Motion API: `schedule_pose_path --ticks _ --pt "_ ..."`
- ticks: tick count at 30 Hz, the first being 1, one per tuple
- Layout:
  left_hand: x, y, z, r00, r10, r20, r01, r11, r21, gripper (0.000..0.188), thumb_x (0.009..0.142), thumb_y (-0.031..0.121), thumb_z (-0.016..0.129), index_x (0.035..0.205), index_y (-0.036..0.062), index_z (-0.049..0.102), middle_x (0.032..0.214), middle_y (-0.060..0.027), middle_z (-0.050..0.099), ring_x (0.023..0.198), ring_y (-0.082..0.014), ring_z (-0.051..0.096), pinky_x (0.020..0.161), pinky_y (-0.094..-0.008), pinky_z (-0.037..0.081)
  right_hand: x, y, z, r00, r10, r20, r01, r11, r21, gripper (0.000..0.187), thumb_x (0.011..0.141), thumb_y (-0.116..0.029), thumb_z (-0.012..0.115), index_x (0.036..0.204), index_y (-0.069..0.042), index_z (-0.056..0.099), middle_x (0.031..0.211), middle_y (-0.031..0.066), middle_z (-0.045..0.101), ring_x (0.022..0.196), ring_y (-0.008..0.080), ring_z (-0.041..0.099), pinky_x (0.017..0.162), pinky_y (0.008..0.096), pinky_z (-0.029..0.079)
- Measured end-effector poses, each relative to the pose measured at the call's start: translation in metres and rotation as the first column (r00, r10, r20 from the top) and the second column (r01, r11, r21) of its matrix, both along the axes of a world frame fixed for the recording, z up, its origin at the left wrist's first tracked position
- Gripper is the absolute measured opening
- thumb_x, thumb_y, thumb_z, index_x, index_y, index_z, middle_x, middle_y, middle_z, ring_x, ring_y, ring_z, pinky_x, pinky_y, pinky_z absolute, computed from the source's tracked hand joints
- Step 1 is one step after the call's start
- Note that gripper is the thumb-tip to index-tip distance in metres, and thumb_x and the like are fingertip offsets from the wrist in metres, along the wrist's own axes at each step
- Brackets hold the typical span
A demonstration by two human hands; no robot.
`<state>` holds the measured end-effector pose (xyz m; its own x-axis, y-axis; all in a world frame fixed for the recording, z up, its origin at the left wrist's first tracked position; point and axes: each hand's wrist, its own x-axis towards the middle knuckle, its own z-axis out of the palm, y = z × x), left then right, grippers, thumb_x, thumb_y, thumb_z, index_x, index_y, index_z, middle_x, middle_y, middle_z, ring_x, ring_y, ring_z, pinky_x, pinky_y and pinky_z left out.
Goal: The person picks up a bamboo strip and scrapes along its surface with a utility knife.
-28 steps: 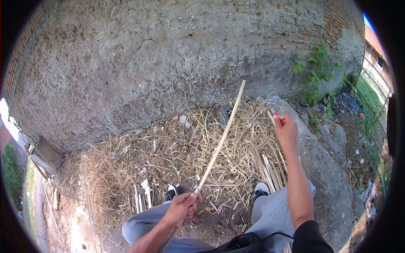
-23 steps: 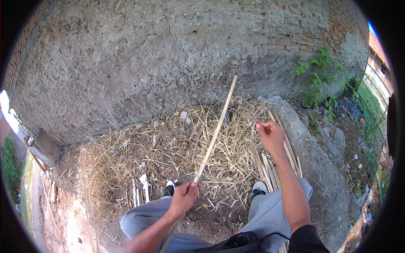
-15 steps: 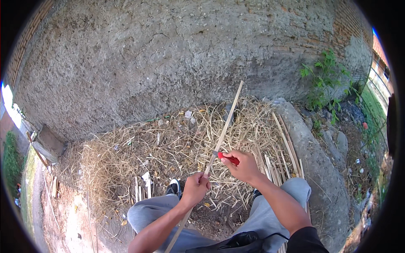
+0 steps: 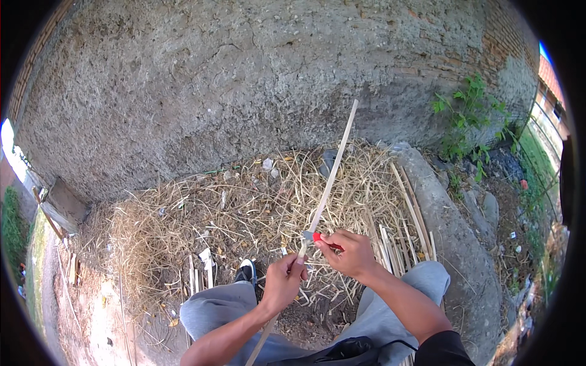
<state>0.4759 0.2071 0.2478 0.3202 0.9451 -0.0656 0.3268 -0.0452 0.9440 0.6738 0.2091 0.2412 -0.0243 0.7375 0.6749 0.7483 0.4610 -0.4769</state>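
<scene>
A long, pale strip that looks like bamboo (image 4: pixel 335 165) runs from near my lap up and to the right, its far tip in front of the wall. My left hand (image 4: pixel 283 283) is closed around its lower part, with the thumb along it. In my right hand (image 4: pixel 349 253) is a red-handled knife (image 4: pixel 317 236), the fingers wrapped round the handle. Its short grey blade lies across the strip a little above my left hand. How deep the edge sits cannot be seen.
Dry shavings (image 4: pixel 146 244) cover the ground before my knees. More cut strips (image 4: pixel 410 207) lie by my right knee, beside a concrete edge (image 4: pixel 448 244). A rough plastered wall (image 4: pixel 244 91) rises ahead. A green plant (image 4: pixel 467 113) grows at the right. My shoe (image 4: pixel 247 270) shows past my left knee.
The knife has slid down the strip toward my left hand, and my right hand has come lower. The strip's far tip sits slightly higher and further right.
</scene>
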Motion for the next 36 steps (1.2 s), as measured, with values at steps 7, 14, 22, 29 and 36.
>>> schedule_pose_path --ticks 7,14,22,29,36 --pt "-0.003 -0.011 0.007 1.0 0.002 -0.015 -0.002 1.0 -0.003 0.027 0.105 0.017 0.046 0.108 -0.0026 0.065 0.067 -0.0007 0.056 0.055 -0.0058 0.048 0.051 -0.0251 0.04 -0.001 0.0 0.006 1.0 -0.009 0.013 0.009 1.0 0.02 0.019 0.087 -0.029 0.075 0.08 -0.011 0.072 0.07 0.002 0.067 0.049 0.0205 0.063 0.041 0.0332 0.047" --pt "-0.007 -0.013 0.005 0.999 -0.029 -0.038 0.03 0.999 0.022 0.03 0.106 0.019 0.044 0.115 -0.0035 0.063 0.07 0.0006 0.056 0.053 -0.0041 0.047 0.048 -0.0219 0.041 -0.004 0.0 0.01 1.0 -0.019 0.007 0.019 1.0 0.015 0.019 0.087 -0.03 0.075 0.08 -0.011 0.072 0.071 0.0024 0.068 0.05 0.0213 0.064 0.043 0.0344 0.048" --pt "-0.01 -0.051 -0.004 0.99 -0.141 -0.029 0.133 0.975 -0.177 0.027 0.105 0.017 0.048 0.113 -0.0034 0.064 0.069 0.0018 0.056 0.053 -0.0039 0.047 0.048 -0.0229 0.041 0.068 0.038 0.024 0.909 -0.416 0.008 0.389 0.841 -0.376 0.022 0.089 -0.025 0.071 0.08 -0.005 0.069 0.071 0.0111 0.069 0.059 0.031 0.066 0.056 0.042 0.05" --pt "-0.018 -0.032 0.006 0.996 -0.085 -0.026 0.083 0.995 -0.053 0.022 0.103 0.014 0.051 0.106 -0.0013 0.066 0.064 -0.0021 0.056 0.056 -0.0065 0.047 0.051 -0.0277 0.039 0.061 0.021 0.023 0.95 -0.261 -0.173 0.21 0.941 -0.266 0.024 0.087 -0.027 0.074 0.081 -0.004 0.068 0.069 0.0113 0.069 0.059 0.0294 0.066 0.055 0.0391 0.05" --pt "-0.013 -0.026 0.007 0.997 -0.044 -0.068 0.046 0.999 0.025 0.022 0.102 0.015 0.051 0.106 -0.001 0.066 0.061 -0.0023 0.055 0.053 -0.0075 0.044 0.05 -0.0286 0.038 0.014 0.0 0.014 0.994 0.017 -0.109 -0.03 0.993 -0.118 0.023 0.086 -0.025 0.077 0.083 -0.003 0.071 0.071 0.0117 0.069 0.058 0.0245 0.068 0.053 0.0322 0.051"
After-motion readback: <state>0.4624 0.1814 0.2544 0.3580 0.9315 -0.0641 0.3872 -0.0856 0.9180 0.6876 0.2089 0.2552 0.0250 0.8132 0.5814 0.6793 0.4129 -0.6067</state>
